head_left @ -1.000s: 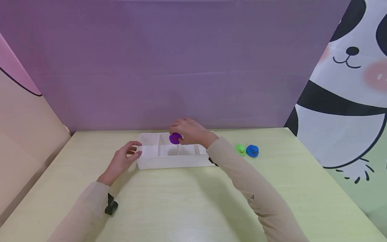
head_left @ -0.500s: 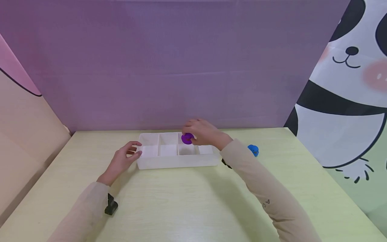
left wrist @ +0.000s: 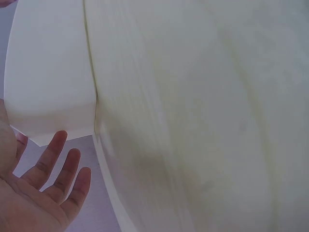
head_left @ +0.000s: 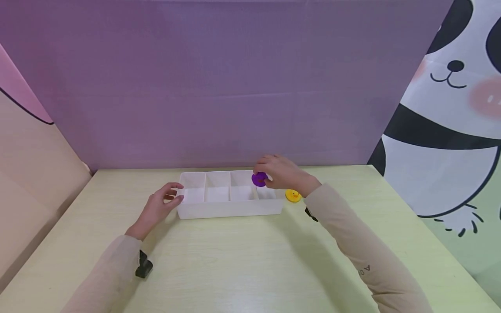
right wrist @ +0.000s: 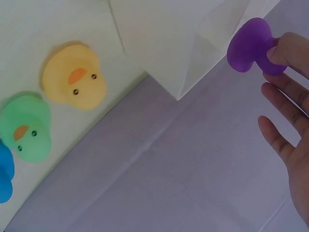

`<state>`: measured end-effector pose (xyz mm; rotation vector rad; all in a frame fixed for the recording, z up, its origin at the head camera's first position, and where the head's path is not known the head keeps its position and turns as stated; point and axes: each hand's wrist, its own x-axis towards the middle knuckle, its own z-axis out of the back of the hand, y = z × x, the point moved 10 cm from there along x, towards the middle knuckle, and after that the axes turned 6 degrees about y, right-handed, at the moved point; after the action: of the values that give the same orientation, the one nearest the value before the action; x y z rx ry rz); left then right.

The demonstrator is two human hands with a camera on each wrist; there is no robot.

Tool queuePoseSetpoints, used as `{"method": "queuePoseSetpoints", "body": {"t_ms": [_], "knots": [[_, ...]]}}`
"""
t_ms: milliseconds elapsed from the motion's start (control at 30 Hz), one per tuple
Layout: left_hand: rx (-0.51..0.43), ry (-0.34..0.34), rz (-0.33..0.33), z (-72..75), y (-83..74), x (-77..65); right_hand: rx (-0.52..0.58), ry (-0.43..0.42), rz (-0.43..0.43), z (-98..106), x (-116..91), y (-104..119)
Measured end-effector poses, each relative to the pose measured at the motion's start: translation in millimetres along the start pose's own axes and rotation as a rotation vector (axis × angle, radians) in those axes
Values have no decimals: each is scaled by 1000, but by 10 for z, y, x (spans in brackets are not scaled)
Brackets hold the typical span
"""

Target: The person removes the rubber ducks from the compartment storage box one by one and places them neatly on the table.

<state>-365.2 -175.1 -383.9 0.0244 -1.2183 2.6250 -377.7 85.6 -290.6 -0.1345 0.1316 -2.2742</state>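
Observation:
A purple rubber duck (head_left: 259, 179) is pinched between the thumb and fingers of my right hand (head_left: 283, 174), held above the right part of a white divided box (head_left: 228, 210). The right wrist view shows the same purple duck (right wrist: 251, 46) near the box's corner. At the box's left end my left hand (head_left: 161, 205) has its fingers loosely spread around the edge. In the left wrist view those fingers (left wrist: 65, 176) look relaxed beside the box wall, and firm contact cannot be made out.
To the right of the box sits a yellow duck (head_left: 293, 195), partly behind my right wrist. A green duck (right wrist: 26, 128) and a blue duck (right wrist: 5, 171) stand in line with it. A purple backdrop (head_left: 235, 87) rises behind the table (head_left: 219, 269).
My right hand has carried the purple duck rightward across the box's compartments. The yellow duck has come into sight, while the green and blue ones are now hidden in the head view. My left hand stays put.

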Motion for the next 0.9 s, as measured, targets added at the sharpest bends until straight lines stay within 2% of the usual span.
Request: {"method": "queuePoseSetpoints", "body": {"t_ms": [433, 900], "knots": [[2, 7, 13, 0, 9, -13, 36, -12, -62, -2, -315, -289], [-4, 10, 13, -15, 1, -10, 13, -32, -102, -75, -704, -528]]}}
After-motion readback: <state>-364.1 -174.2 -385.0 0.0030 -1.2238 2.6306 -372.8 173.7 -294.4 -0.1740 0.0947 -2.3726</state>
